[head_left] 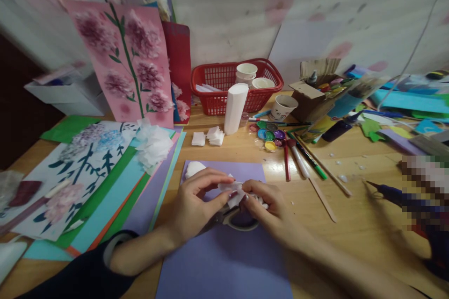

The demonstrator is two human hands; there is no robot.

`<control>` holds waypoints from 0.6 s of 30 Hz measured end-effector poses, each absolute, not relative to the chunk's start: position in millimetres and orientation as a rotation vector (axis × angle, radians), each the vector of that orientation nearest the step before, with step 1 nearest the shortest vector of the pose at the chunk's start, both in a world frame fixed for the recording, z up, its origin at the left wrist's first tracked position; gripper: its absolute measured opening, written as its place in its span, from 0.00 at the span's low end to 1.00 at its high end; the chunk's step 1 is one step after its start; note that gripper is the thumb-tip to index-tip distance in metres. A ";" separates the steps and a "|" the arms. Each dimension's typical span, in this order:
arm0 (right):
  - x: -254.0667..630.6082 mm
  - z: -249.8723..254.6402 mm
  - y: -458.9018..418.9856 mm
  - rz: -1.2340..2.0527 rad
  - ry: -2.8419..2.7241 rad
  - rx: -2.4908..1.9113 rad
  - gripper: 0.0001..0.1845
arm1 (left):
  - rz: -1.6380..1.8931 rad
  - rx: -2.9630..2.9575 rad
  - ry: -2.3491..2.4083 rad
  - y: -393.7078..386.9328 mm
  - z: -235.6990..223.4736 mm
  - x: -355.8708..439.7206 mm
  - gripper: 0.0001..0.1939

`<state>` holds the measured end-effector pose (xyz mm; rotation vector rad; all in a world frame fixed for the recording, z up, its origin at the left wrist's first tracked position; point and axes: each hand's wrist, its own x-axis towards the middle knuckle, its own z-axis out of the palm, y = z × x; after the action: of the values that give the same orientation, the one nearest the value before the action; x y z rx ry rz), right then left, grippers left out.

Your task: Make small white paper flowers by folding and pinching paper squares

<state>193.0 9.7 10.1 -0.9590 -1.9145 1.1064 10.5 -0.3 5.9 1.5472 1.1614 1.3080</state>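
Note:
My left hand [196,201] and my right hand [266,203] meet over a purple sheet of paper [224,261] and pinch a small piece of white tissue paper [233,191] between their fingertips. Both hands are closed on it. Under the hands lies a pair of scissors [238,219] with grey handles. A white tissue ball [194,168] rests on the purple sheet just above my left hand.
Coloured paper sheets and flower pictures [87,173] lie at the left. A pink flower card [126,60] leans on the wall. A red basket [224,81] with cups, a white roll [235,107], tissue squares [210,136], paint pots [268,134], pens [298,159] and a glue gun [393,194] surround the work area.

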 end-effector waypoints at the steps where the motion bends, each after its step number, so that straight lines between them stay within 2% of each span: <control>1: 193.2 10.3 9.5 1.100 -1.915 -0.955 0.09 | 1.315 1.538 1.153 0.0 5.0 10.7 0.09; 7: 193.8 10.1 9.2 1.071 -1.927 -0.951 0.10 | 1.319 1.528 1.187 1.1 3.7 9.3 0.14; 18: 193.6 7.4 8.6 1.093 -1.918 -0.956 0.10 | 1.298 1.527 1.245 0.6 4.4 9.4 0.14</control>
<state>193.6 8.6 7.4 -0.9559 -1.9179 1.0934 9.4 0.6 4.4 1.5269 1.2451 1.2983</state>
